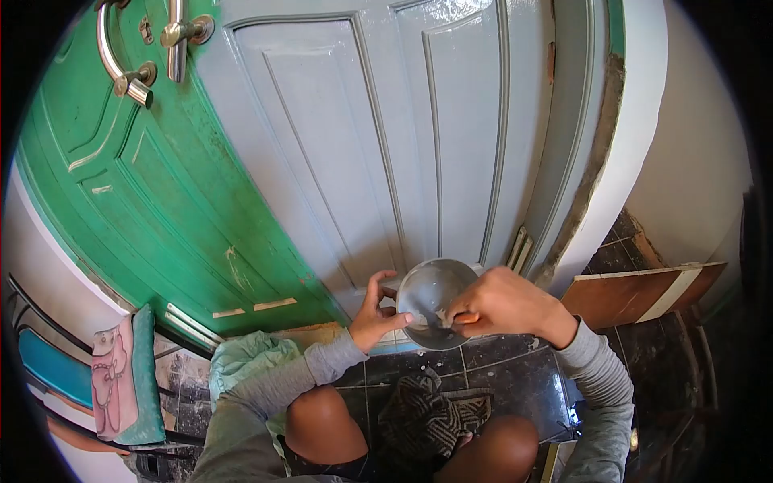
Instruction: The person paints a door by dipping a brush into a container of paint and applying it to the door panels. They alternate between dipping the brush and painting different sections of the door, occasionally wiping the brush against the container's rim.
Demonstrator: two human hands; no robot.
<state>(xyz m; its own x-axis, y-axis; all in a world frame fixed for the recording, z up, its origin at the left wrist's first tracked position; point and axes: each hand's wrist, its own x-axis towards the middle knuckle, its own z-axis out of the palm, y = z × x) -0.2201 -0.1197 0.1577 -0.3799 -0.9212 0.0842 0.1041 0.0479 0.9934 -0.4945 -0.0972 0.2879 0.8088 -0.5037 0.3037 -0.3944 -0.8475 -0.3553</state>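
A round grey metal bowl (435, 282) is held up in front of my knees, close to the foot of the grey door. My left hand (375, 315) grips its left side, with the thumb over the rim and the fingers behind. Closed around an orange-handled tool (465, 319), my right hand (511, 302) reaches over the bowl's right rim. The tool's working end is down in the bowl, beside pale smears of paint-like material; my fingers hide most of the handle, and I cannot tell whether it is a brush or a scraper.
Ahead stand a glossy grey door panel (322, 137) and a green door panel (161, 193) with metal handles (179, 32). A patterned cloth (431, 414) lies on the dark tiled floor between my knees. Left are a pale green plastic bag (251, 358) and a chair; right, a brown board (628, 298).
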